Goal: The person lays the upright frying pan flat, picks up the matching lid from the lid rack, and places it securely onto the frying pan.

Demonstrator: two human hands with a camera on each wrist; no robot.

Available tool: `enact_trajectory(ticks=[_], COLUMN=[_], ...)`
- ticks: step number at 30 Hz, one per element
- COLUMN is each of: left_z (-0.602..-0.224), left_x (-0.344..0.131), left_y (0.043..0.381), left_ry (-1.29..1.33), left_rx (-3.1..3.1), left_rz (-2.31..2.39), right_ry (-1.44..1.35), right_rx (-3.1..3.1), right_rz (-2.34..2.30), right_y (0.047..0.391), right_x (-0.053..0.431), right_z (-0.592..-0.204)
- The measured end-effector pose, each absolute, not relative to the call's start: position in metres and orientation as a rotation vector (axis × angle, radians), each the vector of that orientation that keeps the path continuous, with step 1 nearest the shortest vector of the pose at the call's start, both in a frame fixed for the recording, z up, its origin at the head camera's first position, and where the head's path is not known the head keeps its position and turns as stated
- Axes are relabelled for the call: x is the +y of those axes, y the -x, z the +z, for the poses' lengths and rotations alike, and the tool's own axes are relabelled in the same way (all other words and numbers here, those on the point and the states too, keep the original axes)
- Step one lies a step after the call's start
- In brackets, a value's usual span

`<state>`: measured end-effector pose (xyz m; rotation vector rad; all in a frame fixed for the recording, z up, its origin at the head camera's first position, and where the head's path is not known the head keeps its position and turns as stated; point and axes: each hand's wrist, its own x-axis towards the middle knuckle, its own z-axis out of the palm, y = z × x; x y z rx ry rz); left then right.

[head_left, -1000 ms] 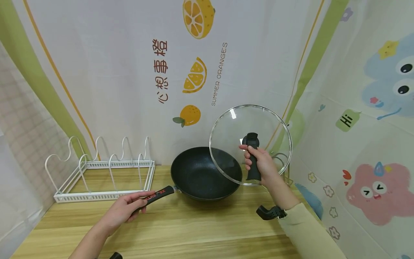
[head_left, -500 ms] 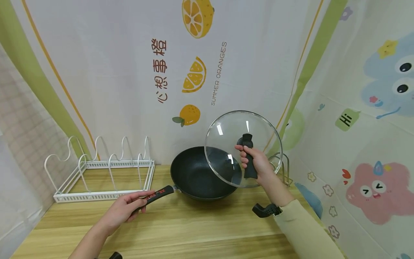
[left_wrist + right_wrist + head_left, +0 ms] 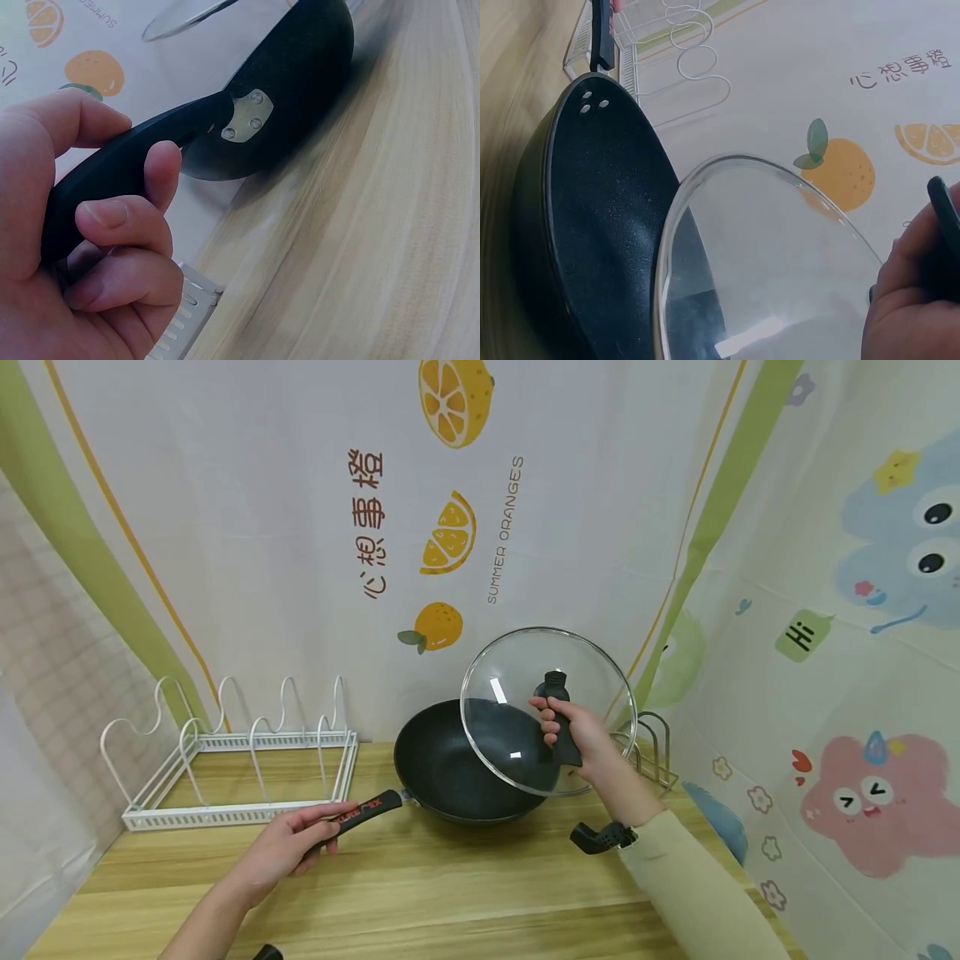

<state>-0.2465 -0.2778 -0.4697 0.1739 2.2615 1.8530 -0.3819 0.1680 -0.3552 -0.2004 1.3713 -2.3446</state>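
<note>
A black wok (image 3: 438, 768) stands on the wooden table, its long handle pointing left and toward me. My left hand (image 3: 281, 852) grips that handle; in the left wrist view the fingers (image 3: 124, 221) curl round it. My right hand (image 3: 581, 739) holds a round glass lid (image 3: 517, 660) by its black handle (image 3: 564, 739). Tilted up, the lid hangs above the right part of the wok, which shows through the glass. In the right wrist view the lid's rim (image 3: 660, 300) overlaps the wok's edge; whether they touch I cannot tell.
A white wire rack (image 3: 247, 814) stands at the left on the wooden table (image 3: 450, 893). Behind the lid, at the right, is a small metal wire rack (image 3: 660, 760). A printed curtain (image 3: 285, 568) hangs right behind the table, and another closes off the right side.
My right hand has moved left and slightly down with the glass lid, which now overlaps more of the wok and tilts a little flatter. The left hand and the wok have stayed put.
</note>
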Motion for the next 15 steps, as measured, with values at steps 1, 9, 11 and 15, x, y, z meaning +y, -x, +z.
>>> enact_trajectory(ticks=[1,9,11,15], left_z=[-0.469,-0.469,-0.469,-0.468], left_x=[-0.278,-0.277,-0.277,-0.277], left_y=[0.247,0.246,0.246,0.246], left_ry=[-0.172,-0.175,-0.181,-0.188], left_rx=[2.262,2.269,2.268,2.267], left_rz=[1.853,1.844,1.845,1.846], right_ry=[0.188,0.116,0.11,0.086], right_rx=[1.366,1.357,1.375,1.395], right_rz=[-2.343,-2.324,-2.319,-2.312], right_y=[0.383,0.387,0.388,0.39], right_x=[0.166,0.154,0.151,0.146], right_z=[-0.355,-0.359,-0.36,-0.363])
